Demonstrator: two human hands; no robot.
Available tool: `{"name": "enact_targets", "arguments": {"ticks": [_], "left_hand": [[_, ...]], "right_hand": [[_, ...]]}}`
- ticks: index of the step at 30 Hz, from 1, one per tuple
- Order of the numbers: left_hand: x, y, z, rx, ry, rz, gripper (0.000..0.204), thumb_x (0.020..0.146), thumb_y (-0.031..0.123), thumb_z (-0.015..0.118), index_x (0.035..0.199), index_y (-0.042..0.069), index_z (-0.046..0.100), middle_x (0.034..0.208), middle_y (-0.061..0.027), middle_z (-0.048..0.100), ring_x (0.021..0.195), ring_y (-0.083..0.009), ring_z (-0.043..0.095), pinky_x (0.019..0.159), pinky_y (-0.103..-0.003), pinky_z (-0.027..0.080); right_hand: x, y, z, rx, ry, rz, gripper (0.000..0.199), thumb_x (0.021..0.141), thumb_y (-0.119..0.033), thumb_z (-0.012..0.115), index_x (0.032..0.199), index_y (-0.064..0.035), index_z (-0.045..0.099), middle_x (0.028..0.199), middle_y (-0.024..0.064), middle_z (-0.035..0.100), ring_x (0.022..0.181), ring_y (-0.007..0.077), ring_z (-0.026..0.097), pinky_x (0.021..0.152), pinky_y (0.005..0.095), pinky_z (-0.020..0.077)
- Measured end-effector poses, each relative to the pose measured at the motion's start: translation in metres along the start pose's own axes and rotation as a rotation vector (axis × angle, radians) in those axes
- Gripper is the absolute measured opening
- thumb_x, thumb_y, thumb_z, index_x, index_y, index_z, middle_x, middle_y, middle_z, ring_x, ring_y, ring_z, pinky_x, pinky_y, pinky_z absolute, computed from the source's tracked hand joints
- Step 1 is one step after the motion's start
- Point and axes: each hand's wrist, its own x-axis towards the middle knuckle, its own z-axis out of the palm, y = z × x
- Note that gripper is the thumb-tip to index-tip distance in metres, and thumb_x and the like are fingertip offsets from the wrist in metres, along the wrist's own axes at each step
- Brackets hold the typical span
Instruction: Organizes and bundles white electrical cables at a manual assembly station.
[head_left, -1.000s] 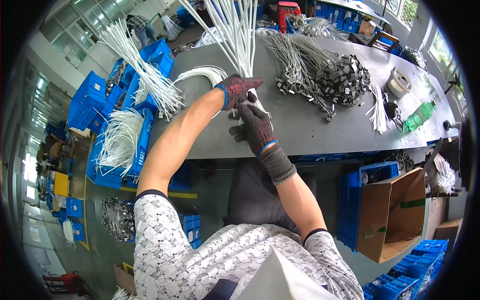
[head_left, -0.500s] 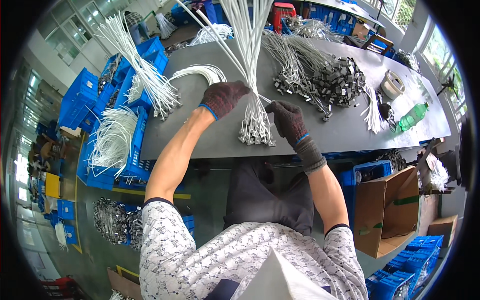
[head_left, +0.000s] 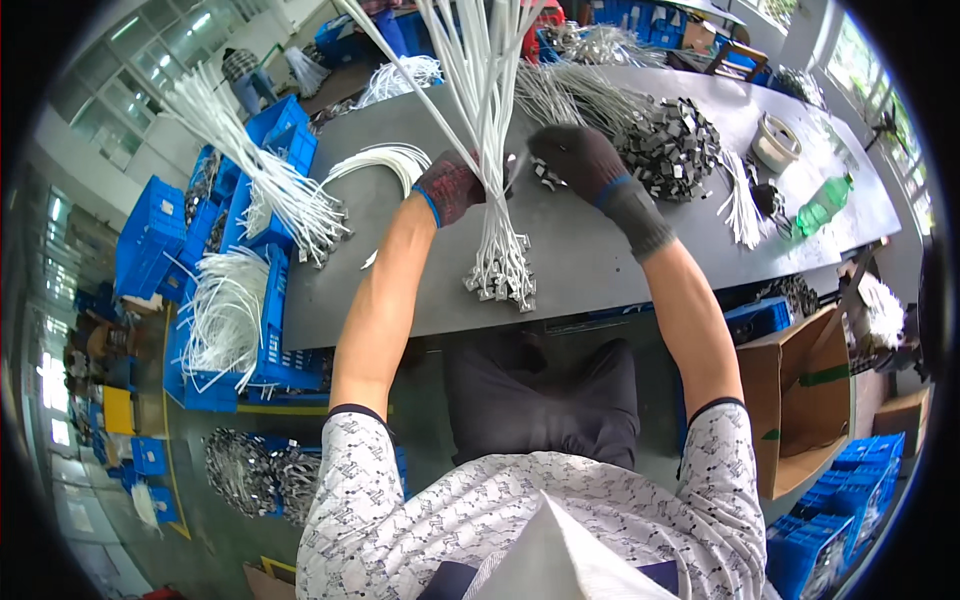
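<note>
A tall bundle of white cables stands over the table, with small metal-looking connectors at its lower end near the front edge. My left hand, in a dark red-and-black knit glove, is closed round the bundle's narrow middle. Just right of the bundle, apart from it, is my right hand in a dark glove. Its fingers curl together, slightly blurred; what they hold, if anything, is hidden. A pile of cables with black connectors lies just beyond that hand.
Blue crates with white cables line the table's left side. A curved cable bunch lies left of my hands. At right are a roll of tape, short white strips and a green bottle. A cardboard box stands below.
My right hand has moved up and away from the bundle, off the strand it pinched. My left hand and the bundle shifted slightly left in the picture as the view moved.
</note>
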Motion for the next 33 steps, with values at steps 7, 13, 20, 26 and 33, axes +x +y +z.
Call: {"name": "enact_targets", "arguments": {"ticks": [7,13,20,26,33], "left_hand": [[0.02,-0.009,-0.007,0.036,-0.168,0.069,0.019,0.094,0.013,0.066,0.111,0.005,0.064,0.101,-0.0098,0.071,0.095,-0.0222,0.069,0.08,-0.046,0.062],[0.019,-0.011,-0.023,0.202,-0.029,0.236,0.011,0.091,0.009,0.07,0.099,0.003,0.063,0.087,-0.0078,0.067,0.075,-0.0188,0.064,0.067,-0.034,0.057],[0.013,-0.003,0.001,0.178,0.001,0.155,0.016,0.093,0.014,0.069,0.104,0.002,0.067,0.079,-0.0042,0.061,0.069,-0.018,0.06,0.07,-0.045,0.062],[-0.001,0.012,-0.002,0.267,0.112,0.015,0.013,0.094,0.011,0.068,0.103,0.003,0.065,0.085,-0.0077,0.068,0.072,-0.019,0.066,0.065,-0.041,0.061],[-0.002,0.01,0.003,0.668,0.1,0.193,0.012,0.093,0.017,0.067,0.087,0.007,0.066,0.072,-0.0012,0.059,0.061,-0.0109,0.054,0.05,-0.029,0.044]], "right_hand": [[0.018,-0.016,0.018,0.085,0.211,0.025,0.032,0.094,-0.029,0.062,0.117,-0.0062,0.068,0.092,0.0153,0.071,0.069,0.0224,0.069,0.064,0.0348,0.0552],[-0.011,-0.023,0.037,0.53,-0.167,0.294,0.031,0.098,-0.029,0.06,0.113,-0.0034,0.068,0.085,0.005,0.068,0.062,0.0119,0.059,0.056,0.0281,0.0488],[-0.013,-0.021,0.043,0.541,0.017,0.302,0.03,0.097,-0.03,0.059,0.101,-0.0007,0.066,0.074,0.0033,0.06,0.057,0.0109,0.056,0.053,0.0284,0.0467],[-0.015,-0.054,0.034,0.721,0.065,0.368,0.031,0.094,-0.032,0.06,0.099,-0.0013,0.067,0.074,0.0056,0.064,0.059,0.0114,0.059,0.054,0.028,0.0488],[-0.016,-0.044,0.049,0.739,0.031,0.485,0.036,0.095,-0.035,0.063,0.103,0.0004,0.067,0.083,0.0074,0.068,0.054,0.0124,0.059,0.047,0.0272,0.0455]]}}
